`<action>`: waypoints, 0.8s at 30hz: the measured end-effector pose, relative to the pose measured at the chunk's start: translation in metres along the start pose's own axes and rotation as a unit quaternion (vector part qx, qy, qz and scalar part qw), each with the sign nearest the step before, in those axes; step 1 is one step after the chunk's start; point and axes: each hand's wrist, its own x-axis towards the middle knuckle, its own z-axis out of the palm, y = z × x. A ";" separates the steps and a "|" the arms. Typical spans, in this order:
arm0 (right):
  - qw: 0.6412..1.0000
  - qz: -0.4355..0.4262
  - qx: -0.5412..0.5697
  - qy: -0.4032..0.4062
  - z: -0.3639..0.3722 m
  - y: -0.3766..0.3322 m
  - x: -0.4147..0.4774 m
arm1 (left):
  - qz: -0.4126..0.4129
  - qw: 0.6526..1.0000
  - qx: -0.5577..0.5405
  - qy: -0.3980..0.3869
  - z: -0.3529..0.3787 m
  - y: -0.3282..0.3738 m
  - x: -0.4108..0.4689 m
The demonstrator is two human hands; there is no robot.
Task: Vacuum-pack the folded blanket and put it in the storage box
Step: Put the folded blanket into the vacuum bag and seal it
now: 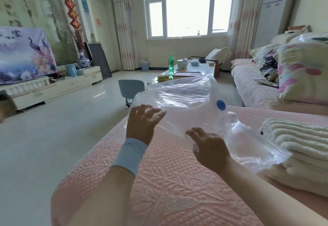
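We are holding the vacuum bag point(186, 105) above the pink cover point(159, 181). Our left hand point(143, 121) is pinching its edge, and our right hand point(207, 145) is spreading its fingers on the film, though we cannot tell if it is gripping. The folded blanket point(298, 147) is lying just to the right, so we are best opening the mouth wide toward it.

Arms outstretched, left hand point(143, 121), right hand point(210, 148), both hands gripping bag point(184, 96)

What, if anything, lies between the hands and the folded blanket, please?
Only the clear vacuum bag, held by the left hand and right hand; its right end lies against the folded blanket. Nothing else visible intervenes.
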 end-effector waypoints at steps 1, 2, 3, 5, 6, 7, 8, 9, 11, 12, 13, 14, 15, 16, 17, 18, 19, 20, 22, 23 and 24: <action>0.997 0.003 -0.027 -0.071 0.003 -0.005 0.000 | 0.017 0.998 -0.001 -0.062 -0.005 0.002 -0.005; 0.988 -0.005 -0.049 -0.146 0.008 -0.008 -0.002 | 0.020 0.983 -0.002 -0.180 -0.008 0.004 -0.008; 0.974 -0.013 -0.046 -0.222 0.012 -0.008 -0.005 | -0.005 0.942 0.004 -0.335 -0.009 0.004 -0.013; 0.942 -0.001 0.033 -0.333 0.015 -0.004 -0.012 | -0.121 0.801 -0.005 -0.586 -0.012 0.006 -0.021; 0.933 0.010 0.084 -0.351 0.015 0.000 -0.015 | -0.160 0.736 -0.010 -0.658 -0.012 0.006 -0.027; 0.928 0.017 0.120 -0.352 0.014 0.003 -0.018 | -0.175 0.697 -0.009 -0.695 -0.013 0.006 -0.031; 0.928 0.020 0.132 -0.347 0.012 0.007 -0.019 | -0.180 0.676 0.000 -0.714 -0.012 0.008 -0.033; 0.934 0.027 0.118 -0.336 0.011 0.009 -0.019 | -0.188 0.678 0.019 -0.710 -0.011 0.008 -0.034; 0.946 0.089 0.068 -0.305 0.011 0.013 -0.014 | -0.228 0.707 0.046 -0.668 -0.006 0.010 -0.030; 0.941 0.152 0.049 -0.300 0.011 0.014 -0.010 | -0.230 0.730 0.067 -0.640 -0.003 0.014 -0.023; 0.925 0.224 0.036 -0.305 0.012 0.016 -0.008 | -0.214 0.755 0.083 -0.615 -0.001 0.022 -0.015; 0.901 0.286 0.029 -0.326 0.013 0.017 -0.008 | -0.189 0.779 0.089 -0.591 0.001 0.034 -0.005; 0.876 0.321 0.023 -0.360 0.014 0.018 -0.011 | -0.174 0.798 0.078 -0.571 0.007 0.048 0.000; 0.857 0.330 0.020 -0.395 0.016 0.019 -0.014 | -0.176 0.807 0.042 -0.562 0.011 0.062 0.005; 0.846 0.319 0.021 -0.428 0.017 0.020 -0.019 | -0.191 0.802 -0.018 -0.566 0.016 0.076 0.006; 0.840 0.303 0.035 -0.450 0.019 0.019 -0.022 | -0.202 0.784 -0.084 -0.580 0.022 0.088 0.004; 0.839 0.290 0.065 -0.455 0.020 0.017 -0.023 | -0.205 0.757 -0.140 -0.605 0.028 0.098 0.000; 0.843 0.282 0.105 -0.446 0.020 0.015 -0.023 | -0.202 0.730 -0.176 -0.628 0.033 0.106 -0.005; 0.847 0.290 0.199 -0.399 0.019 0.012 -0.019 | -0.205 0.703 -0.206 -0.650 0.040 0.109 -0.014; 0.849 0.295 0.241 -0.366 0.018 0.013 -0.016 | -0.215 0.691 -0.203 -0.659 0.045 0.106 -0.019; 0.854 0.292 0.270 -0.336 0.015 0.014 -0.015 | -0.209 0.676 -0.190 -0.681 0.050 0.101 -0.026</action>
